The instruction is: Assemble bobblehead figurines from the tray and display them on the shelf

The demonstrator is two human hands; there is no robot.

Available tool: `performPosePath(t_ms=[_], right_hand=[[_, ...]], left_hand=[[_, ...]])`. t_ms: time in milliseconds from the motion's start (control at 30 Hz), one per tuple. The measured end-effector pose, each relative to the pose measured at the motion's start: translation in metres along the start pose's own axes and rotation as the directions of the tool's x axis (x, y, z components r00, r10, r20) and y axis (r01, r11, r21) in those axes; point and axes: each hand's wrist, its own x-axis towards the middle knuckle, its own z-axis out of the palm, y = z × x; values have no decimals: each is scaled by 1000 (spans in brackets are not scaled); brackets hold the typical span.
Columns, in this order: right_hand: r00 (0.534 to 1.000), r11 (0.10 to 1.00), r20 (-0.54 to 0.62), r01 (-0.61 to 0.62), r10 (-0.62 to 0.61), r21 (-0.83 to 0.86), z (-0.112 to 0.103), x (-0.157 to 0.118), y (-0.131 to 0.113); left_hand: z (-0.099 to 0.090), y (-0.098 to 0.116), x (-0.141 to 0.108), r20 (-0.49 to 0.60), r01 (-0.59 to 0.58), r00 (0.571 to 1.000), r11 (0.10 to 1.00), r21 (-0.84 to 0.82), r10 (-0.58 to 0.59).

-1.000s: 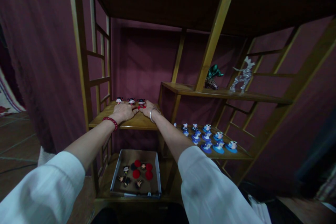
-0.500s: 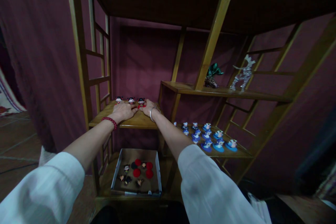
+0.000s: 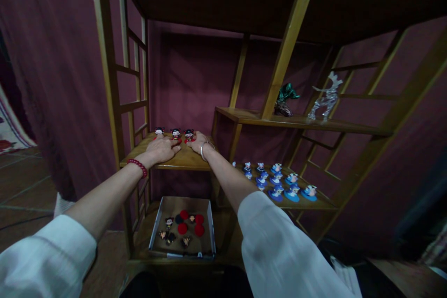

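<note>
Sitting on the bottom shelf (image 3: 139, 246), toward its left end: an open cardboard box (image 3: 211, 228). Contents: four red discs (image 3: 182, 228), one dark disc (image 3: 179, 219), several small dark-haired figurines (image 3: 169, 223) scattered about them.

Upper left shelf (image 3: 183, 162): three black-haired figurines in a row near the back edge. Left figurine (image 3: 159, 131), middle figurine (image 3: 175, 133) and right figurine (image 3: 189, 134) all upright, long axes vertical, faces toward the front edge. Red bases show under the middle and right ones.

Left hand (image 3: 161, 150): palm down over the front-left part of this shelf, thumb and forefinger apart, forefinger tip just beside the middle base. Left figurine stands behind the knuckles, partly covered; farther fingertips hidden.

Right hand (image 3: 198, 141): near the back right corner, thumb in front of the right figurine's base, fingers along its right side. Cannot tell whether they pinch it.

Lower right shelf (image 3: 323, 205): rows of blue-based figurines (image 3: 276, 191).
</note>
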Motion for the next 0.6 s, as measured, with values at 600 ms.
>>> performPosePath(t_ms=[600], right_hand=[[999, 999, -38, 10, -8, 35, 9, 7, 5]], left_hand=[[6, -3, 4, -27, -35, 999, 999, 24, 36]])
